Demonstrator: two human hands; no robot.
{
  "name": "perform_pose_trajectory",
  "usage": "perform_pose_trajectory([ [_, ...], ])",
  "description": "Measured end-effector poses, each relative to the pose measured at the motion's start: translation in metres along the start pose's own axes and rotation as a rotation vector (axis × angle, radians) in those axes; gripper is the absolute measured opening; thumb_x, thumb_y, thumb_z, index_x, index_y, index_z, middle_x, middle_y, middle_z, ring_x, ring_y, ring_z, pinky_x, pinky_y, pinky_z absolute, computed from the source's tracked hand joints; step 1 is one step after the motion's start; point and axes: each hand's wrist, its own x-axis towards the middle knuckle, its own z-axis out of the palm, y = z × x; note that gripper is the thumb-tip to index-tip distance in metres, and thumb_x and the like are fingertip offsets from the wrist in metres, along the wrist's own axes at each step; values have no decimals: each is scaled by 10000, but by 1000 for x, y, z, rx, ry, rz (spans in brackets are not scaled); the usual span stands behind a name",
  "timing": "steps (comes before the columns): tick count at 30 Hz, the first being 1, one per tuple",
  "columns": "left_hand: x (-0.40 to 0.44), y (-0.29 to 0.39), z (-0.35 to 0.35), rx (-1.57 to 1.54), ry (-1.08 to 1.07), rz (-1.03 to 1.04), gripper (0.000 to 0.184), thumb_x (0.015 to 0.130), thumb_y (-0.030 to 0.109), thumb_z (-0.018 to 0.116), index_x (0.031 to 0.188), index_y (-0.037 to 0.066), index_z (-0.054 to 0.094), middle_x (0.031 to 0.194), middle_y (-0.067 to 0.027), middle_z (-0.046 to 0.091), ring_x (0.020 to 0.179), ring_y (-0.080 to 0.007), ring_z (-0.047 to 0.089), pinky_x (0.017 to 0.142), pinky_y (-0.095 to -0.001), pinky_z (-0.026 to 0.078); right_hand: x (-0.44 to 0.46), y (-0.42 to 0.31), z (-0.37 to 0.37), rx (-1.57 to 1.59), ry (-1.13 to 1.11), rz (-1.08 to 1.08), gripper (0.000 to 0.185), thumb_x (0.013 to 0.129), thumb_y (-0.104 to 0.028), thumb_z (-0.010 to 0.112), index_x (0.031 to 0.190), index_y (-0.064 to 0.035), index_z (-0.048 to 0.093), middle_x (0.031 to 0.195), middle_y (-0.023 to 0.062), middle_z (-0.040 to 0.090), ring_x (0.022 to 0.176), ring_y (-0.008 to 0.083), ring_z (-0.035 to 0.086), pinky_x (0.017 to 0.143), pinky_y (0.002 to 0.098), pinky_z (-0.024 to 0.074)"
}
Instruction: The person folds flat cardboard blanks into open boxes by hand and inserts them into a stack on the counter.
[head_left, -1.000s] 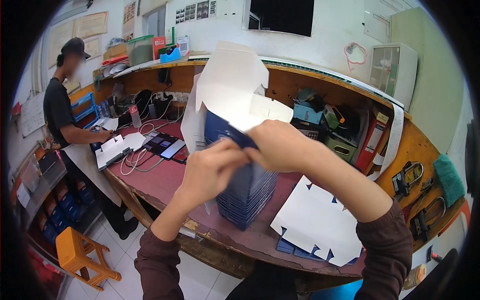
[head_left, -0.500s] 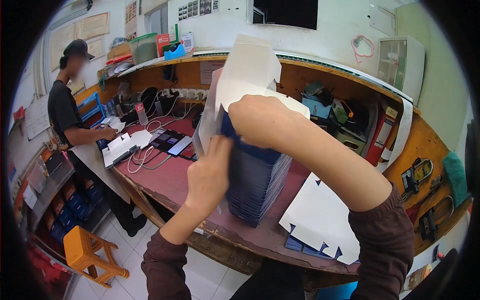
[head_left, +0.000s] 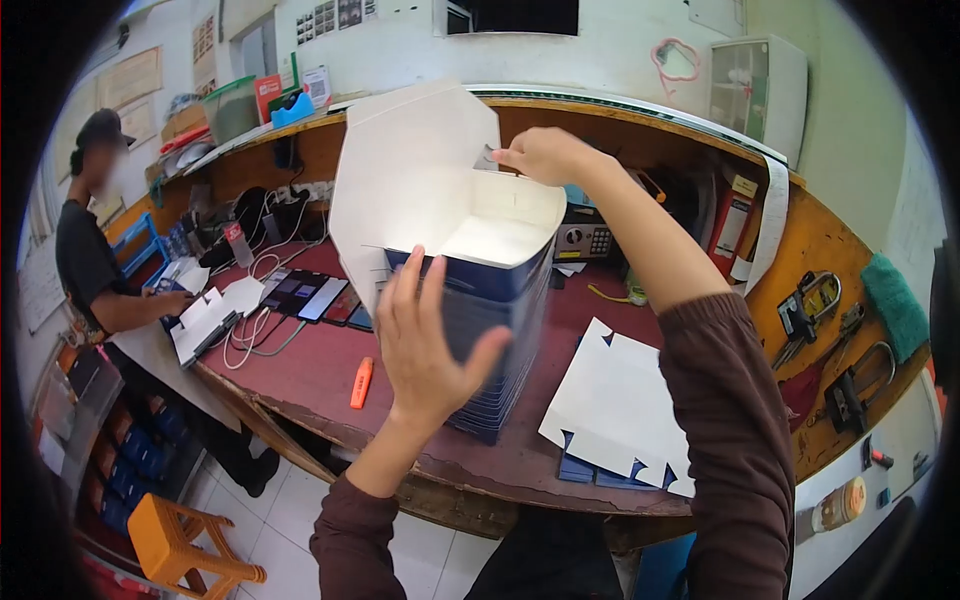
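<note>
A tall stack of nested dark blue boxes (head_left: 500,385) stands on the reddish tabletop. Its top box (head_left: 465,275) is folded partly into shape, white inside, with a large white flap (head_left: 405,165) raised at the back left. Against the near left side of the stack, my left hand (head_left: 425,345) has its fingers spread, the tips at the top box's blue front edge. My right hand (head_left: 550,157) is closed at the back right corner, by a small tab beside the raised flap; what its fingertips pinch is too small to make out.
Flat white sheets (head_left: 620,405) lie to the right of the stack. An orange marker (head_left: 361,383), phones (head_left: 320,298) and cables lie left. Another person (head_left: 95,240) stands at the far left, above an orange stool (head_left: 180,540). Padlocks (head_left: 855,385) hang at the right.
My left hand has opened and spread over the box's side. My right hand has moved up and back to the rear corner. The top box's walls now stand up, and its inside shows.
</note>
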Motion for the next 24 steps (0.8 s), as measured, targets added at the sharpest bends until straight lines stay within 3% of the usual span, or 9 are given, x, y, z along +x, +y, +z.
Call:
perform_pose_trajectory([
  [2,12,5,5,242,-16,101,761,706,466,654,1268,43,364,1276,-202,367,1147,-403,357,944,-501,285,14,15,20,20,-38,-33,570,887,-491,352,962,1,630,982,208,598,940,362,558,824,394,425],
  [6,14,-17,19,77,89,182,740,627,478,695,1174,66,416,1164,-159,418,1182,-423,315,949,-524,266,35,25,36,111,-161,-93,591,890,-498,333,1037,10,596,1112,220,542,1010,358,528,865,396,399],
  [11,12,-29,28,10,232,259,578,626,423,721,967,53,435,986,-138,483,1057,-432,458,851,-533,425,41,30,48,253,-274,55,614,884,-509,337,1105,21,552,1137,217,533,1046,355,514,862,406,401],
  [14,9,-32,30,-3,229,256,555,642,414,716,951,49,435,963,-136,492,1057,-430,460,860,-543,418,34,30,55,178,-88,-4,559,874,-488,378,1040,3,587,1060,215,568,985,366,536,837,416,411],
  [16,7,-34,29,-25,229,269,547,654,401,715,964,43,440,977,-141,500,1065,-433,457,869,-538,411,9,20,51,468,719,5,472,866,-442,418,929,-19,617,953,200,594,910,374,548,804,416,420],
  [17,8,-33,27,-11,218,257,554,658,398,716,979,39,441,1000,-147,504,1067,-436,457,873,-533,407,-6,19,44,540,862,35,392,858,-326,456,952,26,601,930,183,617,840,327,582,754,351,446],
  [18,7,-31,26,4,209,241,561,662,394,717,993,35,442,1023,-153,507,1068,-438,456,877,-529,404,-17,24,43,681,926,17,376,882,-341,427,867,-14,614,847,173,601,787,334,561,726,385,429],
  [22,-11,4,24,122,226,-32,576,700,290,676,1166,49,439,1214,-234,401,1197,-443,308,983,-546,273,-116,30,48,1085,756,0,294,912,-232,421,933,-1,602,810,49,564,665,86,507,609,221,412],
  [24,-47,28,42,92,319,54,592,720,254,650,1227,55,420,1300,-248,320,1230,-416,268,1004,-519,232,-173,33,57,1052,698,-19,284,923,-230,407,951,-18,594,848,22,552,658,51,488,597,199,409],
])
